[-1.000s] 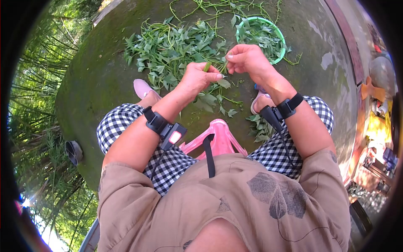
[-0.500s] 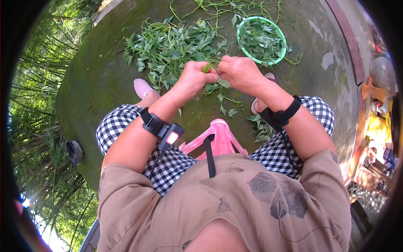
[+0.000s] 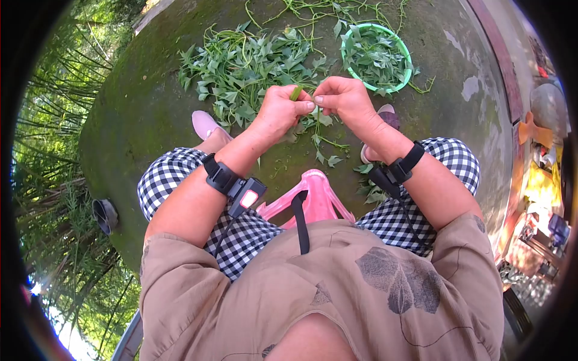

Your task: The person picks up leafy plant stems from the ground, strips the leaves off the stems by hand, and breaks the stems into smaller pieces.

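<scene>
Below the chest of the tan shirt [image 3: 325, 265], checkered trousers [image 3: 241, 240] cover both legs, with a black strap [image 3: 300, 222] and a pink plastic object [image 3: 316, 195] between them. Black bands with small devices circle both wrists. Farther out, the two hands meet above the ground [image 3: 283, 165]. The left hand [image 3: 280, 111] has its grip closed around some green stems [image 3: 295, 92], their cut-looking ends showing above the fingers. The right hand [image 3: 346, 99] is just beside it, thumb and finger pinched together on a thin stem [image 3: 318, 111] close to the left thumb. A pink shoe [image 3: 205, 125] shows to the left of the hands; the other foot is partly hidden by the right forearm. Past the hands, a leafy pile [image 3: 253, 69] spreads over the mossy ground, and right of it stands a round basket [image 3: 410, 59] with a pale green rim, holding picked leaves [image 3: 376, 57]. Loose vines [image 3: 307, 11] trail beyond both. Off to the left grows dense greenery [image 3: 66, 120].
</scene>
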A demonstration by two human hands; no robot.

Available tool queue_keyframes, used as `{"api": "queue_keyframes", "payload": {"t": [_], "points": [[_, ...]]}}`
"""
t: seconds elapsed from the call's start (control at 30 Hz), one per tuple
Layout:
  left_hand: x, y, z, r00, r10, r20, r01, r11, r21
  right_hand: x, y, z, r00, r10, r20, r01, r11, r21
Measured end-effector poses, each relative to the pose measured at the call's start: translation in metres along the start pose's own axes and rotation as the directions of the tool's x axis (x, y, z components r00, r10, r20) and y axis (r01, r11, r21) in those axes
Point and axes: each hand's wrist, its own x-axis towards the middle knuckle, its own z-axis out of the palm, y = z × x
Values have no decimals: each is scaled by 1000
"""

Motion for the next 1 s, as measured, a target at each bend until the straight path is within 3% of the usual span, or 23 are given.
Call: {"api": "queue_keyframes", "payload": {"t": [0.07,0.13,0.17,0.27,0.37,0.4,0.47,0.57,0.7,0.8,0.87,0.9,1.0], "points": [[-1,0,0,1000,4,-12,-4,1000,-10,2,-2,-4,998,-15,58,20,996,-90],[0,0,-1,1000,16,-27,-16,1000,4,3,-7,-8,994,-75,77,97,933,-345],[0,0,-1,999,20,-34,-20,1000,11,4,-8,-9,991,-101,91,132,876,-464],[-1,4,1,1000,29,-6,-28,999,25,4,5,-7,890,-429,156,397,559,-728],[4,-7,-3,993,116,-16,-109,967,231,-3,-1,-1,871,-430,239,429,426,-796],[5,-11,-4,956,294,-13,-268,888,373,-5,-4,1,877,-411,247,420,409,-810],[8,-18,-2,793,604,75,-512,596,618,-8,-10,3,890,-375,259,401,375,-836],[3,-10,3,803,587,101,-500,573,649,-8,-15,6,912,-332,243,355,336,-873],[2,-1,1,801,590,103,-500,565,656,-7,-17,5,926,-338,169,316,446,-838],[0,2,5,871,488,-56,-403,775,487,-3,-23,3,948,-300,107,263,549,-794],[0,4,8,956,243,-162,-221,965,138,-2,-23,7,963,-258,78,217,571,-792],[-2,7,9,979,103,-176,-114,992,-52,-2,-23,9,963,-261,63,208,577,-790],[-11,16,11,978,-123,-168,68,952,-299,-4,-21,15,965,-262,29,184,592,-785]]}}
